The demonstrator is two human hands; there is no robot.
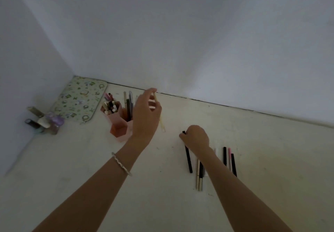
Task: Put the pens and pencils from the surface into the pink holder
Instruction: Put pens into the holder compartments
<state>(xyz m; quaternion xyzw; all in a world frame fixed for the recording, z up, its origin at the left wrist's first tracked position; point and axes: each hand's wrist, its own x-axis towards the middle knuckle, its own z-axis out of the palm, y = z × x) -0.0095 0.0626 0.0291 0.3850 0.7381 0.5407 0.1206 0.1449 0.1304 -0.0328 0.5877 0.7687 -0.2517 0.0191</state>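
The pink plastic hexagonal holder [120, 123] is standing on the pale cream desk [90, 168] near the wall, and it is already carrying several pens and pencils upright. The left hand [144, 118], wearing a silver bracelet [121, 163] at the wrist, is hovering just right of the holder. Its fingers [152, 94] are pinching a slim cream-coloured pencil [159, 112], which is hanging roughly upright with its tip close to the desk. The right hand [196, 137] is resting on the desk well to the right of the holder, its fingers curled closed around the upper end of a long black pen [188, 159]. Further right of the holder, a loose group of black, pink and cream pens [228, 161] is lying on the desk, partly hidden by the right forearm. Left of the holder, a green floral flat pouch [79, 99] is lying beside a cluster of small bottles [45, 121].
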